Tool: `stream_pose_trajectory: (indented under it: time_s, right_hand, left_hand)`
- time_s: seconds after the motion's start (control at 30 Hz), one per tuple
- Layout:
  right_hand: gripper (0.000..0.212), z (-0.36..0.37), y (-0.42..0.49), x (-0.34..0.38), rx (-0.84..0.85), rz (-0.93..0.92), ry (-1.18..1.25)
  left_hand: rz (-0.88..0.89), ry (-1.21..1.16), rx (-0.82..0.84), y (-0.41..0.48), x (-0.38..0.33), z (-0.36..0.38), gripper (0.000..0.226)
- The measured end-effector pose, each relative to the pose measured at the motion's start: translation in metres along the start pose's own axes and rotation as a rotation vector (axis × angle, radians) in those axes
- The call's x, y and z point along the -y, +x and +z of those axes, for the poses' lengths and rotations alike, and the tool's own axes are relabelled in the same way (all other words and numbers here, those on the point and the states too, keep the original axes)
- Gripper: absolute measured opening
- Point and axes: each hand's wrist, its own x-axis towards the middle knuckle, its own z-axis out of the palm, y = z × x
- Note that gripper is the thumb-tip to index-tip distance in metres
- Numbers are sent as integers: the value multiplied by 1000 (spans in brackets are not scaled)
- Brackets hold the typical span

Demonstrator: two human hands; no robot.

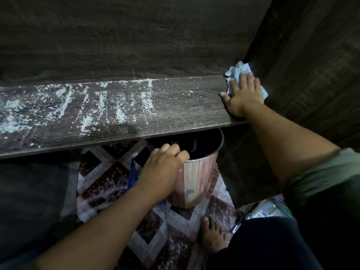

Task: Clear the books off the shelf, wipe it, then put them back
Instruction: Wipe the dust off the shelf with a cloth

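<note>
Nearest the camera, the person's dark-clothed leg (272, 244) is filling the lower right, with a bare foot (211, 235) standing just left of it on the patterned floor (109, 184) of diamond shapes in brown, pink and grey. Going from the left, a dark shape whose nature cannot be told is lying at the near left under the shelf edge. The dark wooden shelf (175, 114) is running across the frame from the left edge to the right side panel (311, 75), and white dust (101, 106) is lying in streaks and specks over its left and middle parts, while its right part is looking mostly bare. The back panel (126, 36) of the same dark wood is rising behind it. Below the near edge of the shelf, a round bin (196, 178) with a pinkish wood-grain side and a dark inside is standing on the floor, its far rim hidden under the shelf. The left hand (165, 164) is reaching forward and gripping the bin's near rim, its fingers curling over the edge into the opening. Further right, the right hand (243, 94) is pressing flat, fingers straight and spread, on a crumpled pale blue cloth (236, 72) at the far right end of the shelf, against the corner where shelf, back and side panel are meeting. The two hands are well apart, one on the shelf and one below it. At the near right, beside the leg, some printed books or papers (265, 209) are lying on the floor, partly hidden.
</note>
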Motion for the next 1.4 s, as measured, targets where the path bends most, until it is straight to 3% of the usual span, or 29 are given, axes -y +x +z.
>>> stream_pose_trajectory:
  time_s: [0.13,0.2,0.4,0.47,0.53,0.6,0.67,0.73,0.87,1.0,1.07,1.13,1.27,1.4]
  right_hand:
    - [62,3,2,8,56,70,342]
    - [56,0,1,13,51,92,376]
    - [43,0,-17,28,-132,-216,553]
    - [44,-10,-7,25,-236,-171,486]
    - [51,-19,9,15,-264,-24,259]
    - [63,-19,20,5,-116,25,24]
    - [71,-13,27,5,39,-28,-17]
    - [70,-10,28,14,101,-10,133]
    - [48,-16,21,14,19,-15,373]
    - [31,-20,4,15,91,-122,875]
    - [36,-20,8,15,-63,-35,1014]
    - [43,-20,16,8,-226,88,853]
    - [55,-7,20,9,14,31,393]
    - [52,-9,17,24,9,25,357]
  left_hand:
    - [14,4,-20,-1,1,1,36]
    - [16,0,-24,-1,0,0,36]
    - [20,-17,-17,0,1,0,36]
    - [12,-15,-14,0,0,0,33]
    - [16,-8,-22,0,0,0,33]
    - [21,-5,-22,0,1,3,35]
    - [21,-5,-22,-1,2,6,37]
    - [21,-1,-23,-2,3,9,39]
    - [19,-4,-28,-2,4,9,40]
    - [7,-10,-16,-1,3,8,40]
    - [5,-8,-14,0,2,8,42]
    - [0,0,-7,0,2,8,45]
    - [4,5,-26,-3,3,8,41]
    - [2,17,-29,-3,3,8,44]
